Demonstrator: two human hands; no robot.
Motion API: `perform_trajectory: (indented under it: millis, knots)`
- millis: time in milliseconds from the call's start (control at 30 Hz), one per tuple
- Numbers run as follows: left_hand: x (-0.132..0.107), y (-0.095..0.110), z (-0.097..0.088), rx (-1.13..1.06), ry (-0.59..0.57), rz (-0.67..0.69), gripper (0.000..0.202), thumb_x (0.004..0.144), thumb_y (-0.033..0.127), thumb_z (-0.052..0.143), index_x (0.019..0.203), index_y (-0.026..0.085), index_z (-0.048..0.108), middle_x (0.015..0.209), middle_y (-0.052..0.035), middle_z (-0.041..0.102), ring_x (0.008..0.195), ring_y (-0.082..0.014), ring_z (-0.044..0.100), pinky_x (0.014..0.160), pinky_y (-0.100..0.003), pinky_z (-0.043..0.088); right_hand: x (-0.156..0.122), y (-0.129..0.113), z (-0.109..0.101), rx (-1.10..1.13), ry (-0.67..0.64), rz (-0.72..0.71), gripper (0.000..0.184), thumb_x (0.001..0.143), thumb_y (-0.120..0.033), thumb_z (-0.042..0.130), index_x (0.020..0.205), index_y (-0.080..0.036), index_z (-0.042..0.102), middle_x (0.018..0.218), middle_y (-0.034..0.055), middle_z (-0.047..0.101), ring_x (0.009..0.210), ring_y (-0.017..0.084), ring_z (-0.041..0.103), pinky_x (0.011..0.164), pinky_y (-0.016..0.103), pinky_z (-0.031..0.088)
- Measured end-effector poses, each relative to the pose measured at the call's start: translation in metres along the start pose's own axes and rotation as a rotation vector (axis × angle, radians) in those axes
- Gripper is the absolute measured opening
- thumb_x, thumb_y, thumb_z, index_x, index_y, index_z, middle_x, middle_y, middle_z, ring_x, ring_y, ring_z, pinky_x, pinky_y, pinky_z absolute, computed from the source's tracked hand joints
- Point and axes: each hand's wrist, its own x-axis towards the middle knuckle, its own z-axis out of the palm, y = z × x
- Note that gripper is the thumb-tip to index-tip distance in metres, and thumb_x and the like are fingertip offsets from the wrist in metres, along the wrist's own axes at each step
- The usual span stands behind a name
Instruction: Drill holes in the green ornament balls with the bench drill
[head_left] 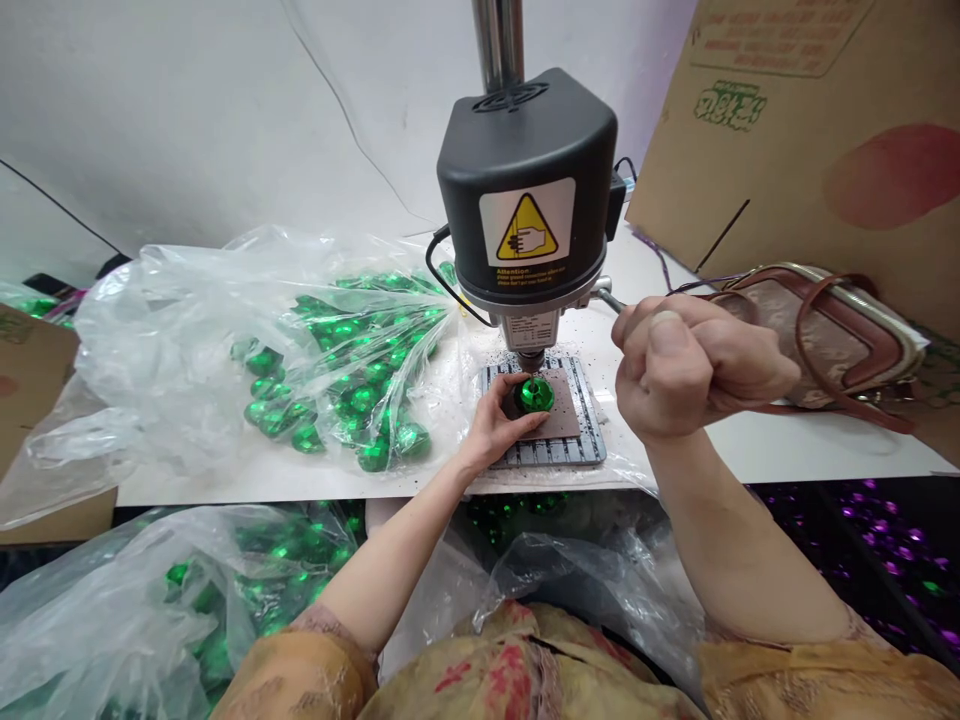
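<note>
A shiny green faceted ball [538, 397] sits under the chuck [531, 360] of a black bench drill press [517, 150]. My left hand [493, 425] grips the ball from the left side, thumb in front and fingers behind, on a brown board [562, 420] over the slotted metal base [592, 440]. The drill bit meets the top of the ball, though whether it has entered cannot be made out. To the right of the machine, my right hand [679, 365] is closed in a fist around the feed lever [609, 297], whose end is hidden by the fingers.
A clear plastic bag [172, 340] of many green balls [360, 400] lies left of the drill. Another bag [247, 590] of green balls hangs below the table edge. At right stand a handbag [810, 340] and a cardboard box [795, 190]. Dark shavings surround the base.
</note>
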Motion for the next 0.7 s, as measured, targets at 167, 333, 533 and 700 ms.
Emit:
perform_trajectory:
  millis: [167,333,533,700]
  knots:
    - [0.000,0.000,0.000,0.006,-0.002,-0.001,0.059,0.070,0.038,0.085,0.118,0.020,0.055,0.118,-0.0090,0.065,0.112,-0.0249,0.062,0.100,-0.041,0.048,-0.002,0.001,-0.003,0.004,-0.063,-0.013,0.045,0.079,-0.010,0.053,0.055,-0.018,0.016,0.046,-0.0062,0.027,0.039,0.004,0.029,0.039,0.025,0.029]
    - [0.000,0.002,0.000,0.007,0.004,0.007,0.059,0.069,0.038,0.085,0.117,0.020,0.055,0.117,-0.0089,0.065,0.110,-0.0247,0.062,0.098,-0.041,0.049,-0.009,0.002,-0.009,0.017,-0.077,-0.031,0.045,0.078,-0.009,0.054,0.054,-0.018,0.017,0.044,-0.0060,0.026,0.038,0.004,0.029,0.038,0.026,0.030]
    - [0.000,0.004,0.001,0.023,0.010,0.010,0.058,0.069,0.037,0.085,0.116,0.020,0.055,0.114,-0.0082,0.066,0.107,-0.0239,0.063,0.097,-0.041,0.050,-0.005,-0.008,-0.004,-0.023,-0.057,0.029,0.047,0.080,-0.009,0.054,0.052,-0.017,0.018,0.045,-0.0058,0.026,0.039,0.004,0.028,0.041,0.026,0.028]
    - [-0.006,0.021,0.009,0.155,0.137,0.030,0.051,0.070,0.035,0.083,0.112,0.021,0.057,0.110,-0.0077,0.065,0.105,-0.0246,0.063,0.096,-0.043,0.050,0.034,-0.012,0.021,-0.073,0.059,0.288,0.046,0.083,-0.015,0.059,0.049,-0.019,0.029,0.044,-0.0062,0.025,0.040,0.005,0.029,0.043,0.028,0.020]
